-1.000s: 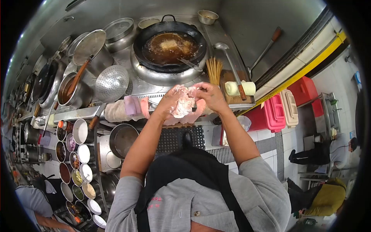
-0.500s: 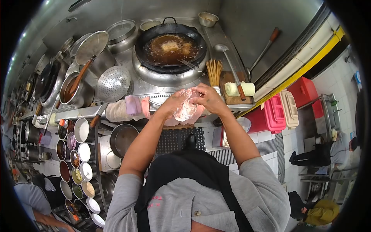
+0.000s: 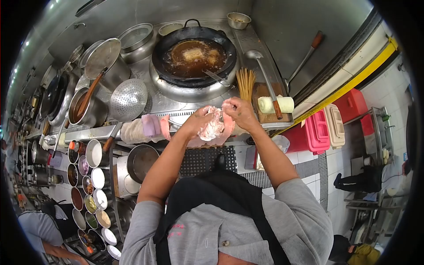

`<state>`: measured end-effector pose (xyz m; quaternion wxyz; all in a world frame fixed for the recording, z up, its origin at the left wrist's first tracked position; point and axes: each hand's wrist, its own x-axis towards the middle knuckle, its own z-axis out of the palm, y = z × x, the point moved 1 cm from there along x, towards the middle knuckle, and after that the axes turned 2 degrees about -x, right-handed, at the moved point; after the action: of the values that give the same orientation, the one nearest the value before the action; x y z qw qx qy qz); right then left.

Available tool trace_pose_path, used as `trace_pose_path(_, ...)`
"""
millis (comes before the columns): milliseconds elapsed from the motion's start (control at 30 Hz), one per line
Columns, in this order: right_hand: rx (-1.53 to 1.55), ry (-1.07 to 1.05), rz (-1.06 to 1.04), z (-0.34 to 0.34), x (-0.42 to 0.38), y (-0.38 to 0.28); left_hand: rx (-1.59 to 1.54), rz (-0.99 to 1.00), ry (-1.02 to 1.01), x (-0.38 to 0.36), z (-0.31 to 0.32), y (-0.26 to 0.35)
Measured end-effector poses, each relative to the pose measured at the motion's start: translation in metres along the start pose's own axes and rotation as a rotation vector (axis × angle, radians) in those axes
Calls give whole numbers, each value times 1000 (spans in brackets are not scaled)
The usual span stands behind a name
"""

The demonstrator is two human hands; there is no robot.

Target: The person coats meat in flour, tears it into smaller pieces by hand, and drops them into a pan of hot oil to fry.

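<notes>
A white-and-pink, floury-looking lump, perhaps raw meat, rests in my left hand, whose fingers curl round it. Just to its right, my right hand is closed in a pinch, its fingertips whitened; what they hold, if anything, I cannot make out. Below both hands lies a pink cloth at the stove's front edge. Beyond them stands a black wok of bubbling brown oil, with pale pieces frying in it. A metal utensil leans on the wok's near rim.
Right of the wok are a bamboo brush, a ladle and a rolled pale cloth. A perforated strainer and pots stand left. Seasoning bowls line the lower left. Other people work at both sides.
My right hand has drawn slightly away to the right from the floury lump, its fingers now curled together. My left hand keeps the lump in nearly the same place.
</notes>
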<state>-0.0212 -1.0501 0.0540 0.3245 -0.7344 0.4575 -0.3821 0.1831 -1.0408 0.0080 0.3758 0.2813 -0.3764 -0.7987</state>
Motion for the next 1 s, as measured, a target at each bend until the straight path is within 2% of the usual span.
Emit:
trace_pose_path(67, -47, 47, 85, -9, 3, 12, -31, -24, 63, 3, -5, -7)
trace_pose_path(133, 230, -55, 206, -15, 5, 11, -118, -53, 177, 2, 0, -6)
trace_pose_path(200, 399, -163, 270, -20, 6, 12, -86, -52, 139, 2, 6, 1)
trace_pose_path(400, -173, -249, -211, -15, 3, -8, -26, -84, 13, 15, 12, 3)
trace_pose_path(500, -114, -236, -172, -17, 0, -3, 57, -135, 10, 19, 11, -2)
trace_pose_path(633, -73, -147, -72, -17, -6, 9, 67, -110, -27, 19, 18, -6)
trace_pose_path(700, -47, -61, -17, -16, -10, 7, 56, -90, 2, 19, 21, -6)
trace_pose_path(800, -177, 44, -17, -17, -11, 8, 74, -86, 70, 24, 20, -11)
trace_pose_path(900, -98, 155, 15, -13, -14, 27, 45, -56, 90, 24, 18, -15)
trace_pose_path(1000, 188, 66, 410, -25, -11, 45, 96, -40, 143, 23, 17, -11)
